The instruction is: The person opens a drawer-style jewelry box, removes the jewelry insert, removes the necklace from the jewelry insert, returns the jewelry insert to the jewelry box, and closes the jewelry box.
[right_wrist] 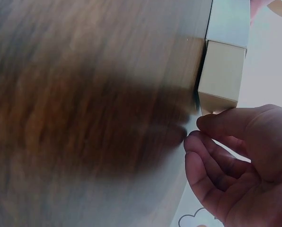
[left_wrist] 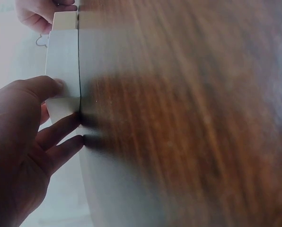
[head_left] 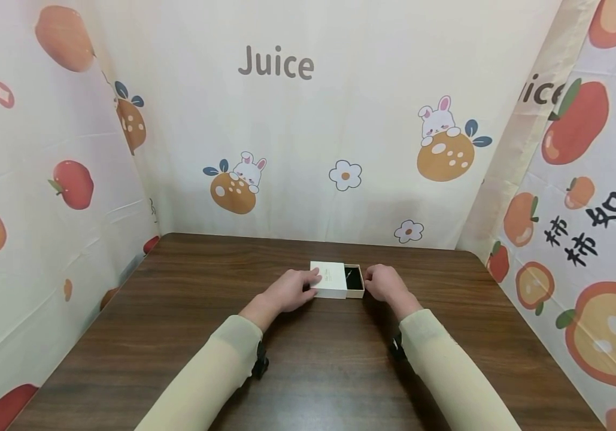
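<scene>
A small white drawer box (head_left: 329, 278) with faint lettering on its sleeve lies on the wooden table. Its cream inner tray (head_left: 362, 286) sticks out on the right, showing a black lining with a thin silvery piece on it. My left hand (head_left: 293, 290) grips the sleeve's left end, thumb on the near side (left_wrist: 63, 61); its lower fingers touch the tabletop. At the tray's outer end, my right hand (head_left: 385, 282) has curled fingers, thumb and forefinger pinching at the end face (right_wrist: 219, 101). The exact pinch point is hidden behind the thumb.
The dark brown table (head_left: 318, 365) spreads around the box on all sides. Fruit-printed curtains (head_left: 297, 120) hang behind it and at both sides. Dark wrist straps (head_left: 260, 360) show below both sleeves.
</scene>
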Action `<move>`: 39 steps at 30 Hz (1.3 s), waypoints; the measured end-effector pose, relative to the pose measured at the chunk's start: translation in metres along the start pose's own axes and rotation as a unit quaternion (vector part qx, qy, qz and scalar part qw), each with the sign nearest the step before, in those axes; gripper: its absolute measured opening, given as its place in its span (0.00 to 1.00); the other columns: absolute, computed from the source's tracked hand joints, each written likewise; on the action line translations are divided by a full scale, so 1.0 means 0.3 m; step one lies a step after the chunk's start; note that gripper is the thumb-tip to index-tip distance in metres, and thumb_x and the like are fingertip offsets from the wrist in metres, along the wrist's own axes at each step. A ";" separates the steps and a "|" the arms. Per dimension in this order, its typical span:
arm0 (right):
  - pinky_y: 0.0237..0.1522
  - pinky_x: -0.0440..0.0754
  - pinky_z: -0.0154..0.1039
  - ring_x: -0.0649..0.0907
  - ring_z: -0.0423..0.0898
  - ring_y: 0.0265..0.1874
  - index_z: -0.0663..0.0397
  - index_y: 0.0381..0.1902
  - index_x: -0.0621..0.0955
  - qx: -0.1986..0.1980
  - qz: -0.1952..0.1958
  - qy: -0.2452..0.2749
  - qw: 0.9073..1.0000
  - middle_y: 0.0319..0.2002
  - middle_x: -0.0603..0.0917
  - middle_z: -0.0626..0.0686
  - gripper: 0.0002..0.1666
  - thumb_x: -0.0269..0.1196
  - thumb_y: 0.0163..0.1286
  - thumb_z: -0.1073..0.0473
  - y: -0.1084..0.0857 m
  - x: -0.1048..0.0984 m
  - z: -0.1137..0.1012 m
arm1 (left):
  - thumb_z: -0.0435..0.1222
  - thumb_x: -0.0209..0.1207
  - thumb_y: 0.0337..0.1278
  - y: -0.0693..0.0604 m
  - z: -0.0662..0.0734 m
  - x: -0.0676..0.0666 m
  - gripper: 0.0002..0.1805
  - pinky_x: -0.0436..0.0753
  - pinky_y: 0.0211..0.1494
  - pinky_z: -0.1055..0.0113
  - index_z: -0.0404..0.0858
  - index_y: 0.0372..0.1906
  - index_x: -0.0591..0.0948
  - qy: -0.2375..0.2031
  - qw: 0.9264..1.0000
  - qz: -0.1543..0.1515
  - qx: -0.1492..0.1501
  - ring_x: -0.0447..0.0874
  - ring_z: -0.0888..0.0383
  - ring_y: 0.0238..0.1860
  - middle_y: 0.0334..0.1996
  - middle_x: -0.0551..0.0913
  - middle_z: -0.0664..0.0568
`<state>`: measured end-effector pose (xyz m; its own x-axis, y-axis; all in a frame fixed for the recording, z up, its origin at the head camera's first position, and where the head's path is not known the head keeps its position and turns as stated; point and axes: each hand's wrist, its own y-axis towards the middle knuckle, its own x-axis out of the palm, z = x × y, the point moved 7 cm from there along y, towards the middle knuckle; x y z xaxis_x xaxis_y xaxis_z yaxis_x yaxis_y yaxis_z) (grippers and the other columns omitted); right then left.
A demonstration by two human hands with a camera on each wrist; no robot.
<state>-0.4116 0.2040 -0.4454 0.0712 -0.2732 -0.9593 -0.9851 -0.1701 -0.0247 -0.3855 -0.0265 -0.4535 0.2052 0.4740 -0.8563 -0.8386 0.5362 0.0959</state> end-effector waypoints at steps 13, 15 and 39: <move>0.37 0.79 0.42 0.80 0.50 0.34 0.54 0.33 0.85 0.001 0.004 0.001 1.000 0.32 0.83 0.53 0.10 0.62 0.76 0.64 -0.008 -0.010 0.023 | 0.37 0.64 0.81 0.000 0.003 -0.001 0.26 0.78 0.80 0.51 0.37 0.77 0.78 0.005 1.000 0.004 0.009 0.77 0.47 0.79 0.80 0.75 0.44; 0.38 0.80 0.43 0.80 0.50 0.34 0.54 0.33 0.86 -0.004 0.009 -0.005 1.000 0.32 0.84 0.53 0.09 0.62 0.75 0.64 -0.007 -0.013 0.024 | 0.37 0.64 0.81 0.000 0.004 -0.002 0.26 0.79 0.80 0.52 0.37 0.77 0.79 0.005 1.000 0.006 0.010 0.78 0.47 0.79 0.80 0.75 0.44; 0.38 0.81 0.44 0.80 0.50 0.34 0.54 0.32 0.85 -0.004 0.005 -0.003 1.000 0.31 0.84 0.53 0.09 0.62 0.75 0.64 -0.009 -0.023 0.046 | 0.38 0.64 0.81 -0.003 0.003 -0.002 0.27 0.78 0.80 0.52 0.38 0.78 0.77 -0.005 1.000 0.002 -0.002 0.77 0.47 0.79 0.80 0.75 0.45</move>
<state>-0.4115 0.2194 -0.4424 0.0611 -0.2685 -0.9614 -0.9843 -0.1757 -0.0135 -0.3844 -0.0266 -0.4524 0.2074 0.4823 -0.8511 -0.8409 0.5325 0.0969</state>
